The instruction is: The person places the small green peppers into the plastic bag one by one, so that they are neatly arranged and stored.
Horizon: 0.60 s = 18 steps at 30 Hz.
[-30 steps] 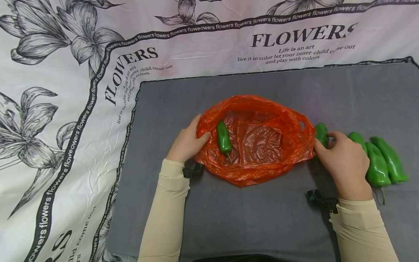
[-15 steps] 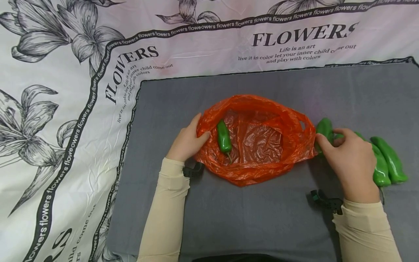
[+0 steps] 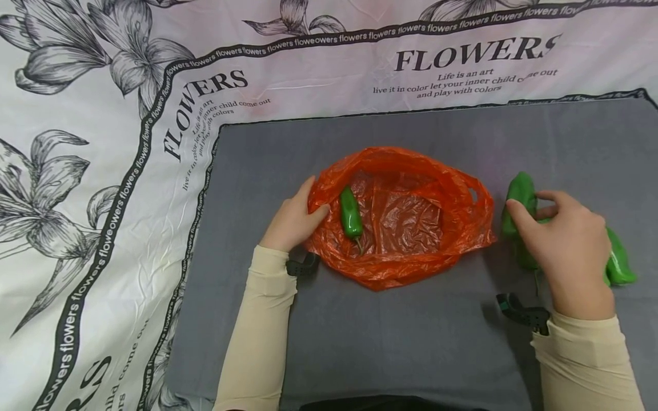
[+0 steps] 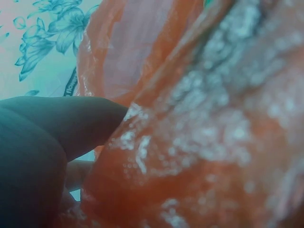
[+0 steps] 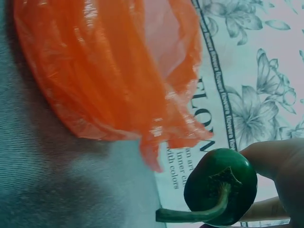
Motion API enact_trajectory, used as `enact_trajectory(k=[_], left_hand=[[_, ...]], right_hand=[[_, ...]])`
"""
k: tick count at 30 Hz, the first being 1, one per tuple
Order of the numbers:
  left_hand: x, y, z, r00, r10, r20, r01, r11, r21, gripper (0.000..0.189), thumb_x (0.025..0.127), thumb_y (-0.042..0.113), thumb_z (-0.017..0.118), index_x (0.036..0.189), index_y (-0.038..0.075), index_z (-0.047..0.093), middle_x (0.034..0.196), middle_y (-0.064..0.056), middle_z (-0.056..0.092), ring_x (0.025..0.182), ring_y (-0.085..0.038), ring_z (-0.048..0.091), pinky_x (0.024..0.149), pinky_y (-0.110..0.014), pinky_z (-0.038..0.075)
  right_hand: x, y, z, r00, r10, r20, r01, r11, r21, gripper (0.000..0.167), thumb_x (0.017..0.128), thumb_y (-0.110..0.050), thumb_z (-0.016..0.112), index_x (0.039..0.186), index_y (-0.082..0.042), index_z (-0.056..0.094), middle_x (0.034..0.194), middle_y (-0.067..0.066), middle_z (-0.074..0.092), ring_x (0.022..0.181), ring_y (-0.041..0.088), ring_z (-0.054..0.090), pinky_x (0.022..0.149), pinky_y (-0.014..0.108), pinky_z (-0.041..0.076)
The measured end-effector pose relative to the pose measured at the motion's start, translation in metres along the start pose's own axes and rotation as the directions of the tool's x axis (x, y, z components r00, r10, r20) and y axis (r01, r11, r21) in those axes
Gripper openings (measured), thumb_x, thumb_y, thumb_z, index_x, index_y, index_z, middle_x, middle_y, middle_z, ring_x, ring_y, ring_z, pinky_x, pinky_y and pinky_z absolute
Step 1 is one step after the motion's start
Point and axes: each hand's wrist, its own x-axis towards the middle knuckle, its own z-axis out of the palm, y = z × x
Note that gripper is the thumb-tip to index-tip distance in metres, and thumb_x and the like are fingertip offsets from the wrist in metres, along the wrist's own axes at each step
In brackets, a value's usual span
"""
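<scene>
Held green pepper [image 5: 211,183], glossy, bent stem [image 5: 202,215], crinkled orange-red bag [image 5: 95,71]

The head view is bright, while blurred glare speckles the bag [image 4: 204,142] in the dimmer left wrist view.

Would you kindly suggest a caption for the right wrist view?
The right hand holding a pepper, its stem showing, near the bag.

Rightmost peppers [image 3: 621,260] partly behind the right hand [image 3: 577,251]; sleeves [image 3: 257,337] cut by the head view's bottom edge
</scene>
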Motion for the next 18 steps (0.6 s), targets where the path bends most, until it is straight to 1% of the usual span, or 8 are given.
enact_trajectory(k=[4, 8, 13, 18], left_hand=[[0.000, 0.000, -0.001, 1.000, 0.001, 0.000, -0.001, 1.000, -0.003, 0.079, 0.104, 0.038, 0.061, 0.169, 0.014, 0.023, 0.142, -0.020, 0.064, 0.101, -0.030, 0.073, 0.096, -0.049, 0.056], [0.000, 0.000, -0.001, 1.000, 0.003, 0.001, -0.003, 1.000, -0.004, 0.078, 0.104, 0.038, 0.061, 0.169, 0.015, 0.023, 0.141, -0.019, 0.065, 0.099, -0.029, 0.073, 0.095, -0.048, 0.056], [0.001, 0.000, -0.001, 1.000, 0.003, 0.001, -0.003, 1.000, -0.003, 0.078, 0.104, 0.037, 0.061, 0.169, 0.015, 0.024, 0.140, -0.019, 0.065, 0.099, -0.028, 0.073, 0.094, -0.048, 0.057], [0.001, -0.001, 0.001, 1.000, 0.008, -0.003, -0.008, 1.000, -0.004, 0.078, 0.104, 0.037, 0.061, 0.168, 0.015, 0.024, 0.138, -0.019, 0.066, 0.098, -0.028, 0.073, 0.093, -0.048, 0.057]], right_hand=[[-0.002, -0.003, -0.005, 1.000, -0.016, -0.025, 0.016, 1.000, 0.011, 0.082, 0.099, -0.060, 0.055, 0.152, 0.003, 0.051, 0.122, 0.034, 0.068, 0.098, 0.054, 0.062, 0.061, 0.053, 0.046], [-0.003, -0.007, -0.007, 0.999, -0.027, -0.038, 0.028, 0.999, 0.022, 0.080, 0.099, -0.061, 0.056, 0.151, 0.001, 0.053, 0.121, 0.033, 0.069, 0.100, 0.055, 0.061, 0.066, 0.057, 0.046], [-0.003, -0.013, -0.009, 1.000, -0.023, -0.010, 0.024, 0.999, 0.044, 0.080, 0.099, -0.062, 0.056, 0.152, -0.001, 0.053, 0.123, 0.031, 0.068, 0.107, 0.054, 0.058, 0.071, 0.058, 0.046], [-0.001, -0.022, -0.010, 0.998, -0.056, 0.017, 0.054, 0.994, 0.091, 0.078, 0.099, -0.061, 0.057, 0.151, -0.004, 0.055, 0.122, 0.028, 0.070, 0.109, 0.052, 0.056, 0.069, 0.051, 0.043]])
